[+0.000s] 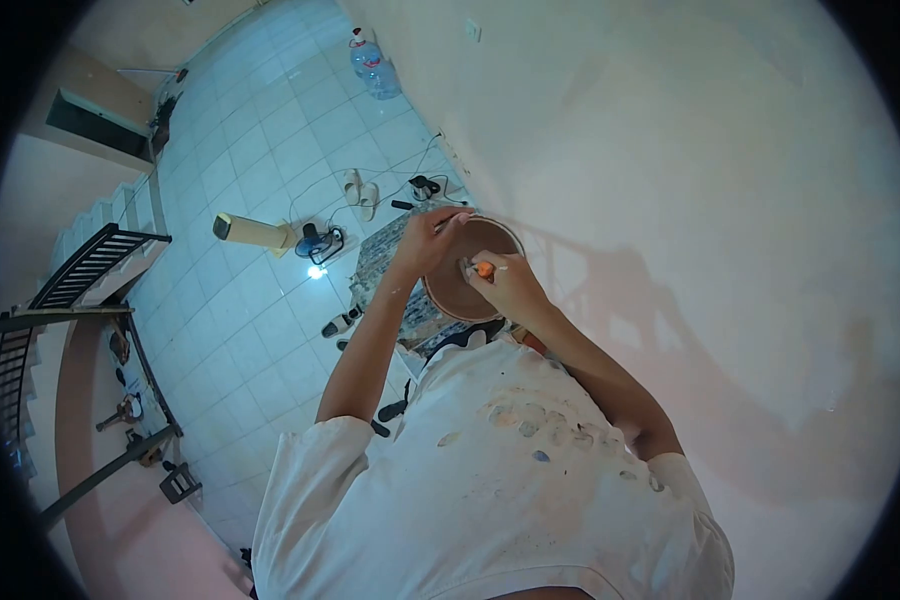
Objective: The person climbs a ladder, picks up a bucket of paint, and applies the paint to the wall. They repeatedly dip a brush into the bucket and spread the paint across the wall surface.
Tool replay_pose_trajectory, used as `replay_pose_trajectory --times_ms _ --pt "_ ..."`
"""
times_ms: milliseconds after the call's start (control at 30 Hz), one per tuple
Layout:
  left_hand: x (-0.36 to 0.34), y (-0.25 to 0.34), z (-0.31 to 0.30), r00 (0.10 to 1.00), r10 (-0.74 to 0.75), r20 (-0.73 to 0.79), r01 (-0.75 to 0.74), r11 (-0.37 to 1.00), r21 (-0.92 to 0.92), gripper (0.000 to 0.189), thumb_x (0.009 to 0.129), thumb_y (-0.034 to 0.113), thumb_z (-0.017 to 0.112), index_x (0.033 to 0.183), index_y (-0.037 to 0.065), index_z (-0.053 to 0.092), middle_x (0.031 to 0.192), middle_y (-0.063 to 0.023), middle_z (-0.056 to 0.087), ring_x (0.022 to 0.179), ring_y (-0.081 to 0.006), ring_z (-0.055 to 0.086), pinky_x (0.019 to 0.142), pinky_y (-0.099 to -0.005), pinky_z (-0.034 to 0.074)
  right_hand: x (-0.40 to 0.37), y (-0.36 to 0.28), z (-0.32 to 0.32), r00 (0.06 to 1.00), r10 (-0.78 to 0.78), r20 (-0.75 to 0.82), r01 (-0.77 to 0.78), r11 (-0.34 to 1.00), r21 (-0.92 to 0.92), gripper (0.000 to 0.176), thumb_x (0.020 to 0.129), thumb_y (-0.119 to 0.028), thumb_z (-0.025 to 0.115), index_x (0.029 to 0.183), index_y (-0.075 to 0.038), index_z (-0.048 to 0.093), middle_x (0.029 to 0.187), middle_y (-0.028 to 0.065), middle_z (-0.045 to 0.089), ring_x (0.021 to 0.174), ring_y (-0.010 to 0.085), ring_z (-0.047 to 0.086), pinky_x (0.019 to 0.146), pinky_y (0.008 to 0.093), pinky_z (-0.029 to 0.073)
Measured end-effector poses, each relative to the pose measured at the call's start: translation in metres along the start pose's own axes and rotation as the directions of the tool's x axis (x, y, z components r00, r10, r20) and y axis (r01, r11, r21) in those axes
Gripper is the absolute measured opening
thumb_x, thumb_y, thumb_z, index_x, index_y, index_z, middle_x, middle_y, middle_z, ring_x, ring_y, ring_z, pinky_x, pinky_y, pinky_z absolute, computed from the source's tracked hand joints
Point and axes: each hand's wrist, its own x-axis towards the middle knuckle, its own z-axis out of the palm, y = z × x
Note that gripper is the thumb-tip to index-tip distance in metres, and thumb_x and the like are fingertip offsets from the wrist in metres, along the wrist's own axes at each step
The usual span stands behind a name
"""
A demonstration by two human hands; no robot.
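A round bucket [475, 303] with a brownish inside is in front of me, close to the wall. My right hand [510, 287] is over its opening, closed around an orange-handled tool [484, 269]. The working end of the tool points into the bucket and is too small to name. At the bucket's far left rim is my left hand [428, 243], its fingers bent and closed. A thin dark edge shows by those fingers, but I cannot make out what they hold.
Below the bucket lies a patterned sheet [378, 262] on the tiled floor. A small fan [318, 241], a bright lamp [316, 272], cables and pale slippers [361, 193] are to the left. Water bottles [374, 70] stand farther off. The wall [710, 220] rises on the right; a stair railing [85, 262] is far left.
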Motion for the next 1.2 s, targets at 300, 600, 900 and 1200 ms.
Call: replay_pose_trajectory --times_ms 300,600,900,1200 --pt "0.0 0.006 -0.007 0.996 -0.002 0.092 0.0 1.0 0.021 0.035 0.103 0.034 0.059 0.119 0.006 0.072 0.091 -0.0169 0.074 0.077 -0.0185 0.065 0.074 -0.0341 0.052 0.011 0.013 0.005 0.999 -0.05 0.022 0.049 0.998 0.027 0.025 0.091 -0.023 0.069 0.094 0.002 0.07 0.075 0.0205 0.068 0.068 0.0359 0.067 0.065 0.0426 0.052" --pt "0.001 -0.003 -0.004 0.995 0.056 0.08 -0.057 0.998 0.01 0.034 0.103 0.03 0.059 0.126 0.006 0.069 0.096 -0.0143 0.076 0.087 -0.0168 0.068 0.081 -0.0325 0.052 -0.005 0.024 -0.054 0.897 0.438 0.062 -0.3 0.499 0.813 0.023 0.094 -0.019 0.065 0.098 0.003 0.07 0.073 0.0097 0.07 0.059 0.0167 0.067 0.055 0.026 0.056" --pt "0.0 -0.019 0.0 0.997 0.068 -0.025 -0.071 0.989 -0.129 0.059 0.1 0.029 0.064 0.151 0.009 0.043 0.104 -0.0152 0.076 0.093 -0.0235 0.072 0.083 -0.0338 0.054 -0.053 0.061 -0.055 0.894 0.442 -0.08 0.205 -0.243 0.948 0.014 0.101 -0.022 0.061 0.101 -0.009 0.066 0.088 0.0027 0.072 0.072 0.0126 0.069 0.066 0.0262 0.059" --pt "0.002 -0.027 -0.009 0.997 -0.051 0.052 0.056 0.992 -0.111 0.031 0.096 0.023 0.067 0.118 0.002 0.072 0.102 -0.0143 0.074 0.099 -0.0254 0.07 0.091 -0.0382 0.052 -0.054 0.065 -0.017 0.899 0.436 0.047 0.078 -0.263 0.962 0.026 0.102 -0.03 0.062 0.106 -0.005 0.066 0.082 0.0037 0.071 0.071 0.0114 0.067 0.063 0.0257 0.053"
